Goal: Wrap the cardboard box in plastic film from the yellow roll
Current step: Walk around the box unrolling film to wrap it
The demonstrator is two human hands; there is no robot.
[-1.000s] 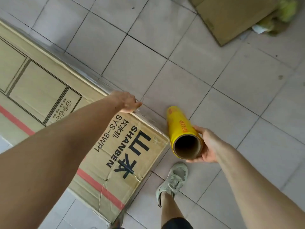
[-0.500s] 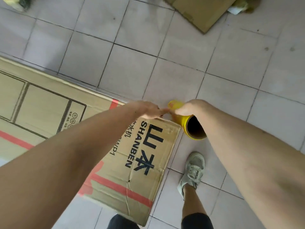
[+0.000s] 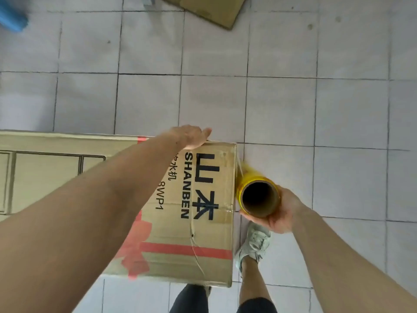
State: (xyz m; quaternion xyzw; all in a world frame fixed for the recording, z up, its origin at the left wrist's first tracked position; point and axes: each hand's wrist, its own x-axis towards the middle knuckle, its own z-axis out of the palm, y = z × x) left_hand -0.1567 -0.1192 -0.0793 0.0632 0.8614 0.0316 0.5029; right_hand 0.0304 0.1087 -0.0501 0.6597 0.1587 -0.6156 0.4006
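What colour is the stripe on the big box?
Red. The stripe crosses the box top, clearest in the head view.

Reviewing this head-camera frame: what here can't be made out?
- Cardboard box: left part cut off by the frame edge; forearm covers some print.
- Left hand fingertips: hidden behind the box's far edge.
- Yellow roll: seen end-on, length hidden.
- Blue object, top left: blurred, cropped.

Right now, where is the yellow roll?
In the head view, the yellow roll is right of centre, held in the right hand, beside the cardboard box's right edge, above a grey shoe.
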